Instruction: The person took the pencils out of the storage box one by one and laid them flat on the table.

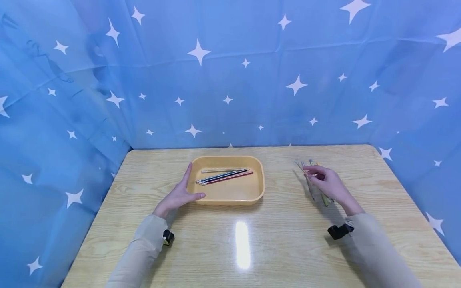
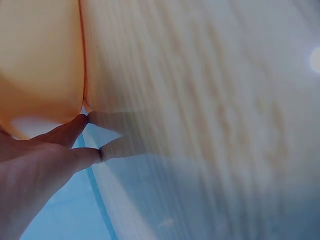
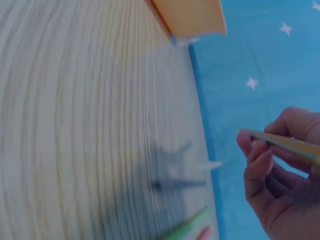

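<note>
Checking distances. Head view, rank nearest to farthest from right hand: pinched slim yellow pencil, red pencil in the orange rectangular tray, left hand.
1. Yellow pencil: in the right hand.
2. Red pencil: left of it, in the tray.
3. Left hand: at the tray's left end.

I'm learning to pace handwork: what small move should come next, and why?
Probably carry the pencil leftward to the tray: the right grip pinches it clear of the table, other pencils lie in the tray, and the left grip rests against its side.
</note>
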The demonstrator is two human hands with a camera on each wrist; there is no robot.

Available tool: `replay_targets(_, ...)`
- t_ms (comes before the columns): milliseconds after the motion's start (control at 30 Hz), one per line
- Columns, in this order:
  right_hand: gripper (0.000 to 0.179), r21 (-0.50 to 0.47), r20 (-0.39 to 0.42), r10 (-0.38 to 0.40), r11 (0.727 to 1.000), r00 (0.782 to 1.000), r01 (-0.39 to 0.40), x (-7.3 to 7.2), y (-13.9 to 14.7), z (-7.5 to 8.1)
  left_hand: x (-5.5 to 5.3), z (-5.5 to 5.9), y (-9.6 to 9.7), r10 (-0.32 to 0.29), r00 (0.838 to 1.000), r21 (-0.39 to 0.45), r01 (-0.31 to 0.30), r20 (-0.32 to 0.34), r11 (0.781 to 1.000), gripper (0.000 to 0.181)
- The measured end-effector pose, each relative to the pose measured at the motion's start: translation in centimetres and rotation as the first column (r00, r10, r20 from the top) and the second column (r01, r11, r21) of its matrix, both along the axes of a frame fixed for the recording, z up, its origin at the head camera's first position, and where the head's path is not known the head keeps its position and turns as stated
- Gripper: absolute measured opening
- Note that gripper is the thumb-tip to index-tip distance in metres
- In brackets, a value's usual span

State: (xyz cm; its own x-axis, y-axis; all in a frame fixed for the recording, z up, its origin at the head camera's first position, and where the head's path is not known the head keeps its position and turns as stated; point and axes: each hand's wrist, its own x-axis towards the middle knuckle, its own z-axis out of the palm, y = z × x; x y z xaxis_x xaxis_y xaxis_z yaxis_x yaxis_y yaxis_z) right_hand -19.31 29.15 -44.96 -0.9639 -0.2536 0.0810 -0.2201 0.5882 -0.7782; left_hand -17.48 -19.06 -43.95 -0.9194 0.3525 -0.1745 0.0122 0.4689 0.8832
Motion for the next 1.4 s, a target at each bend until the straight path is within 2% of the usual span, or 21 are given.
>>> replay_targets(133, 0.034, 0.043, -0.049, -0.031, 0.999, 0.998, 0.033, 0.3, 1.5, 0.2, 0.2, 0.3, 0.0, -0.001, 1.000, 0.004, 0.001, -0.006, 1.000, 0.109)
replay_targets(367, 0.035, 0.078, -0.077, -0.102, 0.991, 0.992, 0.108, 0.4, 3.9, 0.1, -1.0, -2.9, -0.9, 0.019, 0.999, 0.000, -0.019, -0.036, 1.000, 0.115)
replay_targets(433, 0.035, 0.087, -0.084, -0.117, 0.988, 0.990, 0.124, 0.3, 4.4, 0.0, -1.2, -3.4, -1.1, 0.023, 0.999, -0.004, -0.023, -0.041, 1.000, 0.117)
replay_targets(633, 0.033, 0.115, -0.077, -0.156, 0.980, 0.985, 0.164, 0.3, 5.6, -0.8, -1.4, -3.3, -1.2, 0.025, 0.999, 0.010, -0.024, -0.034, 1.000, 0.119)
replay_targets(1033, 0.034, 0.182, -0.024, -0.168, 0.969, 0.986, 0.169, -0.4, 7.2, -3.1, -1.5, -3.6, -1.0, 0.011, 0.999, 0.008, -0.010, -0.038, 1.000, 0.116)
replay_targets(1400, 0.033, 0.225, -0.034, -0.159, 0.961, 0.987, 0.163, -1.1, 7.5, -3.7, -1.3, -3.5, -1.1, 0.014, 0.999, 0.007, -0.014, -0.031, 1.000, 0.116)
